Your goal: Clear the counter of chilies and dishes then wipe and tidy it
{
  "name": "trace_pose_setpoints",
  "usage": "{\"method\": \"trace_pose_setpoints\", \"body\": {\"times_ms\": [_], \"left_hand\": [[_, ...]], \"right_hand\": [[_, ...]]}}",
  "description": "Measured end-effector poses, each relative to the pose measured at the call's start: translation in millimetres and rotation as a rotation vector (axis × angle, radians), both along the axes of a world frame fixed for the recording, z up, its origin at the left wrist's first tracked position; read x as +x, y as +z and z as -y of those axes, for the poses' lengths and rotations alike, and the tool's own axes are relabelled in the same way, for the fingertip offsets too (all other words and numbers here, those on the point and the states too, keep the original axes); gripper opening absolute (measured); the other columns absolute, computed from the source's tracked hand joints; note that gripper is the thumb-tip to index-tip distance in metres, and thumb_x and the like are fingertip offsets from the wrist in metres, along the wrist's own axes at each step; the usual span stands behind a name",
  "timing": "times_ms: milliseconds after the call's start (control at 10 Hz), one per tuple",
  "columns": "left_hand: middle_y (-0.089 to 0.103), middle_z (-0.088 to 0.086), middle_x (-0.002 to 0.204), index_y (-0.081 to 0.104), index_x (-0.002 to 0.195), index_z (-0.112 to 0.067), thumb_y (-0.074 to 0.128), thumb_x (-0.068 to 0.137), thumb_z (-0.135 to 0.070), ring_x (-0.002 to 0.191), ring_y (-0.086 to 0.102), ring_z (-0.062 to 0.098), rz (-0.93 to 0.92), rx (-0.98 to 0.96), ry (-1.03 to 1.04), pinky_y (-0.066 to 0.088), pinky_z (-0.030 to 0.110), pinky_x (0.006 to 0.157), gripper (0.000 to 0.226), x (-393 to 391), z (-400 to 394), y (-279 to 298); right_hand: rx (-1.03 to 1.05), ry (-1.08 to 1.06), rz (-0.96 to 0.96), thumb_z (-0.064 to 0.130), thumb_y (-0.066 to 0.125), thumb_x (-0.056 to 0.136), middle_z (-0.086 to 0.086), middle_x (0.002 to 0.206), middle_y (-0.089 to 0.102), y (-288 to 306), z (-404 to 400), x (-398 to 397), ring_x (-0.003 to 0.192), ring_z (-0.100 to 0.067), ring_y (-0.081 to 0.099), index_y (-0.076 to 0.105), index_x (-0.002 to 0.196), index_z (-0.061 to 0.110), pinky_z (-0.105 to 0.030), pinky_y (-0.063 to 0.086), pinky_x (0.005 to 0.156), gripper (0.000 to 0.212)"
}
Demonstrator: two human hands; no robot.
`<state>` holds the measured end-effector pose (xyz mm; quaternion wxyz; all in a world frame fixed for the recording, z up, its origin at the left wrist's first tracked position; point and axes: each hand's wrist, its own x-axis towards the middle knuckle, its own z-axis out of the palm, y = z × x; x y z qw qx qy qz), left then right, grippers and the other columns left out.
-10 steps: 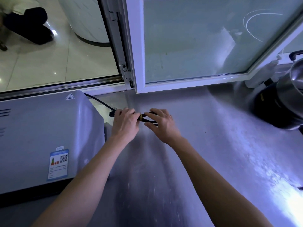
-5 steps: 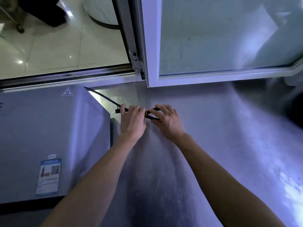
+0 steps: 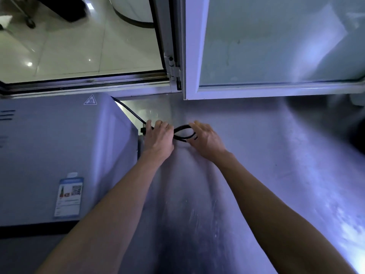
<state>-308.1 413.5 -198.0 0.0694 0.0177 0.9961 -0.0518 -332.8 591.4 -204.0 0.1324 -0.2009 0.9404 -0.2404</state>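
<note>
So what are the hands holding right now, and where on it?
Both hold the black power cord. The left hand grips it near the appliance; the right hand holds the loop's far end.

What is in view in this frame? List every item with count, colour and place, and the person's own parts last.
counter: one, steel grey, centre and right
appliance: one, grey, left on the counter, hot-surface sign and label on it
cable: one, black, runs from behind the appliance, looped between the hands
window sash: one, white frame, open above the counter
tiled floor: pale, beyond the window opening
left hand: one, grips the cable beside the appliance
right hand: one, fingers on the loop
</note>
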Motion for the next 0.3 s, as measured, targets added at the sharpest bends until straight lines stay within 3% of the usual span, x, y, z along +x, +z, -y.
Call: {"method": "trace_pose_setpoints", "body": {"times_ms": [200,300], "left_hand": [[0.063,-0.001,0.113,0.062,0.11,-0.02,0.061,0.083,-0.023,0.113,0.052,0.024,-0.003,-0.002,-0.015,0.037,0.045,0.1,0.028,48.1,-1.8,34.7],[0.063,0.001,0.114,0.062,0.112,-0.019,0.054,0.085,-0.02,0.113,0.053,0.027,-0.027,0.05,-0.005,0.041,0.044,0.095,0.029,70.2,-3.5,48.8]], "right_hand": [[0.056,0.007,0.058,0.032,0.054,0.101,-0.006,0.153,0.043,48.6,-15.8,38.7,0.137,-0.031,0.039,0.045,0.147,0.019,-0.04,0.034,0.111,0.049],[0.072,0.013,0.011,0.03,0.053,0.101,-0.005,0.151,0.045,71.2,-17.9,66.9,0.135,-0.03,0.042,0.046,0.146,0.018,-0.041,0.037,0.11,0.047]]}}
